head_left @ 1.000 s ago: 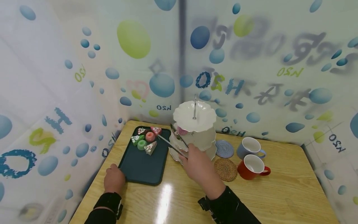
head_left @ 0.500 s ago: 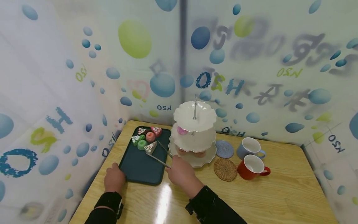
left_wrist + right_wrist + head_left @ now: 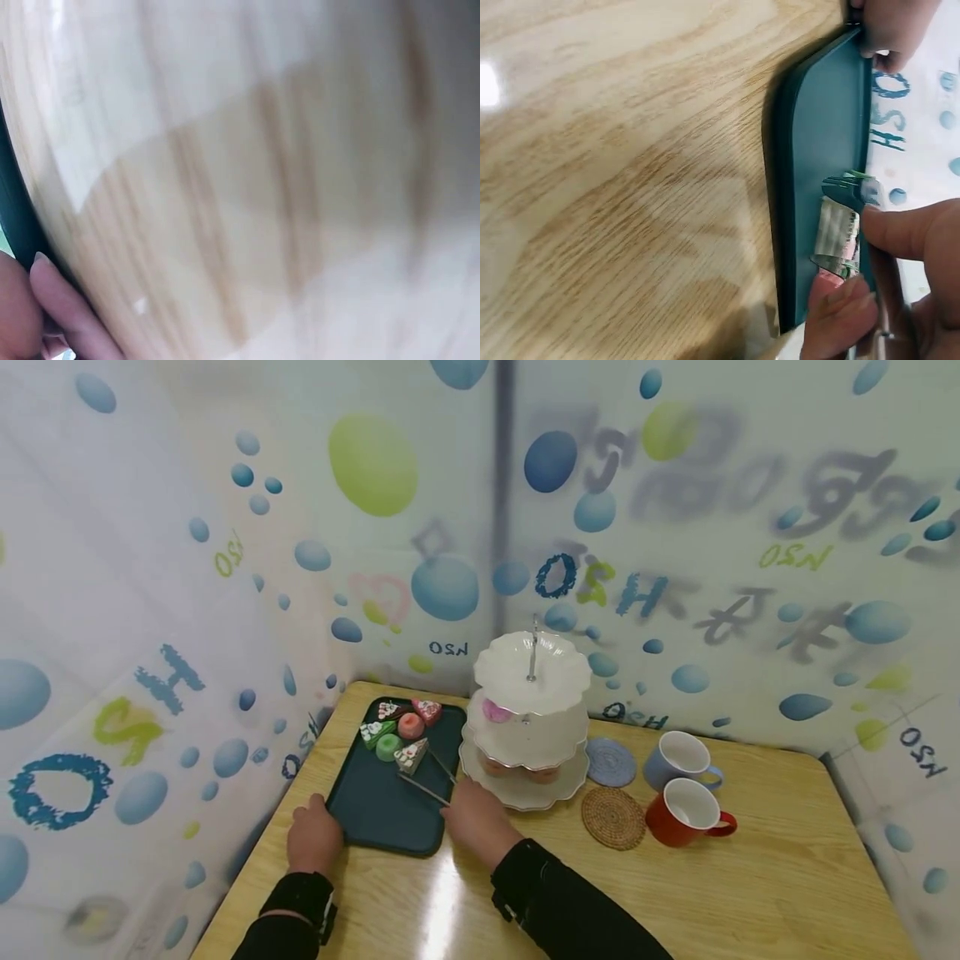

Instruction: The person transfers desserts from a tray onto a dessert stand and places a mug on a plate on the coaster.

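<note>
My left hand (image 3: 315, 837) grips the near left corner of a dark green tray (image 3: 382, 814), and the right wrist view shows its fingers at the rim. In my right hand (image 3: 480, 822) I hold metal tongs (image 3: 426, 790), thumb on one side and fingers on the other. Their tips stand on either side of a toy cake slice (image 3: 412, 757) with a pale topping, which sits on the tray. Behind that slice are a green ring-shaped donut (image 3: 387, 747), a pink-red donut (image 3: 411, 725), a red-topped cake slice (image 3: 427, 711) and other slices.
A white three-tier cake stand (image 3: 532, 672) rises right of the tray, with pieces on its lower tiers. Farther right lie a blue coaster (image 3: 610, 762), a woven brown coaster (image 3: 613, 818), a blue mug (image 3: 678, 760) and a red mug (image 3: 682, 814). Patterned curtains enclose the table (image 3: 780, 860).
My right hand has swung the tongs from the cake stand leftward to the tray, bringing their tips around the pale-topped slice. The left hand has stayed at the tray corner.
</note>
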Available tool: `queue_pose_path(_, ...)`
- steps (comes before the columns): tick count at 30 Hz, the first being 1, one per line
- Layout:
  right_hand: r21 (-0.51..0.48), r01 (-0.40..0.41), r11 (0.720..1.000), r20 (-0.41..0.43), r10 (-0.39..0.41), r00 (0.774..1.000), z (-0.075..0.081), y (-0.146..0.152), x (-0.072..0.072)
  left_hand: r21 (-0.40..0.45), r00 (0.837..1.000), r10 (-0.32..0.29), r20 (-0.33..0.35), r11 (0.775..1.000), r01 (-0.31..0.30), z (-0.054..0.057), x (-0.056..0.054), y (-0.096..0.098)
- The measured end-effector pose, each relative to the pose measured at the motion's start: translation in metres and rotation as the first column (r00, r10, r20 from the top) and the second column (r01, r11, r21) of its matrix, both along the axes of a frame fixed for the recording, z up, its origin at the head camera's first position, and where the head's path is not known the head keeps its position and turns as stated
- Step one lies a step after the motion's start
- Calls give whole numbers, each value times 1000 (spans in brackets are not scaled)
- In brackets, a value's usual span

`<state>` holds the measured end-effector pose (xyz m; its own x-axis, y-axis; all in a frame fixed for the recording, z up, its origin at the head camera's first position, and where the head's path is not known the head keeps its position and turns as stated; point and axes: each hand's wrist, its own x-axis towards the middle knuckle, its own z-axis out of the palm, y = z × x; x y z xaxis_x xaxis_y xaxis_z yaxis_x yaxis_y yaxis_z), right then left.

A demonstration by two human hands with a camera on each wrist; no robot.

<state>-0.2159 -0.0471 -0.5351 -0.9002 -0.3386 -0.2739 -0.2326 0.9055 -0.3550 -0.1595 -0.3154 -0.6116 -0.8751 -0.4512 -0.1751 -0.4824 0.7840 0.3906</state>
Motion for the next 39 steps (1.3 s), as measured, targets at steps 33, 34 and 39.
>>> queue_pose_path(33,61,-63,996,-180,73,981,-10,-16,-17,4,1000,3,-16,1000,-3,-1,-3,3)
queue_pose_path(34,62,-55,997,-179,65,982,-8,-16,-17,4,1000,3,-18,1000,-2,-1,-3,3)
queue_pose_path(39,69,-53,996,-135,62,989,4,-13,-14,-2,999,15,-34,1000,-15,-2,-1,0)
